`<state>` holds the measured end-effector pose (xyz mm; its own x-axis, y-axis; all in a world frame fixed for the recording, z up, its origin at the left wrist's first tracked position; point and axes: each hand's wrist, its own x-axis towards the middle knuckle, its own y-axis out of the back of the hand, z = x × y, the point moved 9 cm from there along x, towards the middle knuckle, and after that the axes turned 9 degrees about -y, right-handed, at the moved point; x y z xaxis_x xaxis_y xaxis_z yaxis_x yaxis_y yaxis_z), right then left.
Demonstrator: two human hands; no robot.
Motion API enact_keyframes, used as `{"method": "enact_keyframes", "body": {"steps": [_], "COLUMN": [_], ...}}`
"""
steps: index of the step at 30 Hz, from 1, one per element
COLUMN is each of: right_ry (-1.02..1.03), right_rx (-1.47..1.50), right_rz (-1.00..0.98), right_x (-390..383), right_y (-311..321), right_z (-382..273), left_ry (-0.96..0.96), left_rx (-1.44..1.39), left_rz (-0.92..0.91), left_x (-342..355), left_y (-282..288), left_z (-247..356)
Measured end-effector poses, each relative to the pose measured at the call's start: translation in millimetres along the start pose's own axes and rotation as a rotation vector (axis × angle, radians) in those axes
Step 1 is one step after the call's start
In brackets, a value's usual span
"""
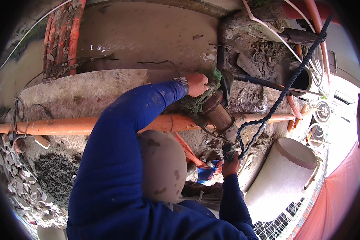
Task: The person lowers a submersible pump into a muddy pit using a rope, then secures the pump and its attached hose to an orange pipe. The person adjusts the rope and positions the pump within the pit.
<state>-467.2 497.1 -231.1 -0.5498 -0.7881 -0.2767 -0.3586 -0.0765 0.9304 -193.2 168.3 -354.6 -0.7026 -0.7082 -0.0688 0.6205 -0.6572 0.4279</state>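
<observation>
My left hand (198,84), with a band on the wrist, is closed on green netting (197,100). The netting bunches against a tilted, rusty brown cylinder (219,114), which looks like a pump body. A black round fitting (227,85) sits at its upper end, beside a black hose (260,82) running right. Lower down, by the cylinder's pale bottom end, my right hand (230,166) is closed around the looped end of a thick dark blue rope (284,93). A dark lump (228,150) shows at those fingers; its kind is unclear.
Muddy water (148,36) lies beyond a concrete ledge (108,82). A long orange pipe (68,125) crosses behind my arm. A big white drum (282,176) leans at the right. Rubble (24,184) covers the left. A pale, spotted rounded shape (163,166) sits between my arms.
</observation>
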Motion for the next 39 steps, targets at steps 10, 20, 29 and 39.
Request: {"method": "enact_keyframes", "body": {"steps": [10, 20, 29, 39], "right_ry": [-0.115, -0.096, 0.237, -0.214], "right_rx": [0.351, 0.225, 0.121, 0.863], "right_rz": [-0.039, -0.007, 0.046, -0.083], "right_x": [3.9, 33.9, 91.5, 128.0], "right_y": [-12.1, 0.5, -62.1, -75.3], "right_z": [40.5, 44.7, 51.8, 17.8], "left_ry": [-0.095, -0.082, -0.014, -0.007], "left_rx": [0.063, -0.081, -0.022, 0.188], "left_rz": [0.065, 0.202, 0.258, 0.203], "left_x": [-53.0, -117.4, -134.5, -98.6], "left_y": [-6.6, -18.9, -15.4, -21.6], "left_z": [37.1, 46.3, 38.7, 45.0]}}
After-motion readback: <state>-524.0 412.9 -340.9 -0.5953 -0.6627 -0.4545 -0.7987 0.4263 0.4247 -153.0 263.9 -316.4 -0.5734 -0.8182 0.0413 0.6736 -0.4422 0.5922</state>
